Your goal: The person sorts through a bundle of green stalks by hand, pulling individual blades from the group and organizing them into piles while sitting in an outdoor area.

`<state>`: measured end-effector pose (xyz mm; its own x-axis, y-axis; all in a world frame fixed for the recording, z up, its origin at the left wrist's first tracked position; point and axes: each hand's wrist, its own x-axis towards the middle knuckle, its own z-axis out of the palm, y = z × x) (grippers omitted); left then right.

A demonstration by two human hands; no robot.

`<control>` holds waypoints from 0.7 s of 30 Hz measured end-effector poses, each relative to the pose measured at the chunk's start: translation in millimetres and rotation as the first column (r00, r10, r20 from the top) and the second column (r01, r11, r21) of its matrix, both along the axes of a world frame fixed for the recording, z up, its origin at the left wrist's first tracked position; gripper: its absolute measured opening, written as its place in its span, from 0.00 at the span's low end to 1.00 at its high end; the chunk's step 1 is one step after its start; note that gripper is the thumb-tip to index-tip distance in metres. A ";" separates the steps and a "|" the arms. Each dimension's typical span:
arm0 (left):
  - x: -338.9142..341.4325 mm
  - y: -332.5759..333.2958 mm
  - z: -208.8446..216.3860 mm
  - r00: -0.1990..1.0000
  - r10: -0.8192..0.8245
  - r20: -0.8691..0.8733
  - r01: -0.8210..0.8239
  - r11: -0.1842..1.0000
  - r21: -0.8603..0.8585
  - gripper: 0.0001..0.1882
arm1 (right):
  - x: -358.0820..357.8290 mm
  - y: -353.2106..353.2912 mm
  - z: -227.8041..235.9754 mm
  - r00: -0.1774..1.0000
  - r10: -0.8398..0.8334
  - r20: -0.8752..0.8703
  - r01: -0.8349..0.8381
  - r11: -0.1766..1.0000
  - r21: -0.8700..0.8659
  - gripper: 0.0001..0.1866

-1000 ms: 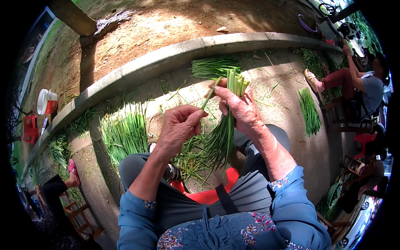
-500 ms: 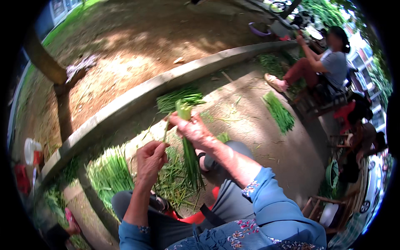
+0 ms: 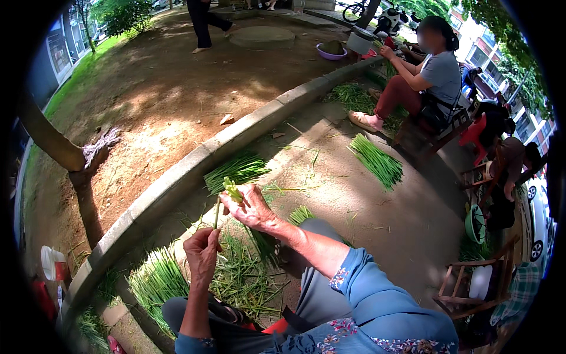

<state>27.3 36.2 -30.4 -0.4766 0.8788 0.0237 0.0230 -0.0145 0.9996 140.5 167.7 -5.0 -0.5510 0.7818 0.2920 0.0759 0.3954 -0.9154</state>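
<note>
My right hand [image 3: 253,209] is closed around a bunch of long green stalks [image 3: 232,190], pale cut ends up and green lengths hanging below. A single green stalk [image 3: 216,218], its top beside the bunch, is pinched between thumb and fingers of my left hand [image 3: 201,251]. Under my hands, between my legs, lies a heap of loose stalk scraps [image 3: 244,277]. To the left is a large pile of stalks [image 3: 156,276]. One neat bundle [image 3: 237,170] lies by the kerb, another bundle [image 3: 377,160] farther right, and a third bundle [image 3: 300,215] partly behind my knee.
A concrete kerb [image 3: 194,158] curves across, with bare earth beyond. At the far right a seated person [image 3: 443,79] handles stalks. A purple basin [image 3: 332,53] stands behind the kerb, a white tub [image 3: 50,259] at the left. A wooden chair [image 3: 466,301] is at the right.
The view has tilted up, bringing a walking person's legs into sight at the top. Both hands keep their holds, the right on the bunch, the left on the single stalk.
</note>
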 end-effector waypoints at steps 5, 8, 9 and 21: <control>-1.5 -5.4 5.2 0.996 -0.007 -0.086 0.008 1.000 0.007 0.06 | 2.8 0.4 3.9 0.999 -0.021 0.037 0.009 0.958 0.287 0.08; -0.3 -8.5 9.3 0.985 0.006 -0.170 -0.010 1.000 -0.019 0.06 | 0.5 -1.3 7.7 0.999 -0.028 0.034 0.018 0.964 0.266 0.09; -0.5 -9.8 9.8 0.983 0.010 -0.185 -0.015 1.000 -0.027 0.06 | 0.5 -2.8 10.1 1.000 -0.020 0.023 0.014 0.970 0.242 0.09; -11.2 -22.1 18.5 0.996 -0.024 -0.082 0.017 0.996 -0.088 0.07 | -13.0 -9.0 8.6 1.000 0.020 0.024 -0.027 0.943 0.331 0.10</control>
<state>16.1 14.2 -11.9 -0.4582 0.8887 -0.0149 0.1061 0.0714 0.9918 127.5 158.7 3.6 -0.5765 0.6294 0.5210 0.0795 0.6778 -0.7309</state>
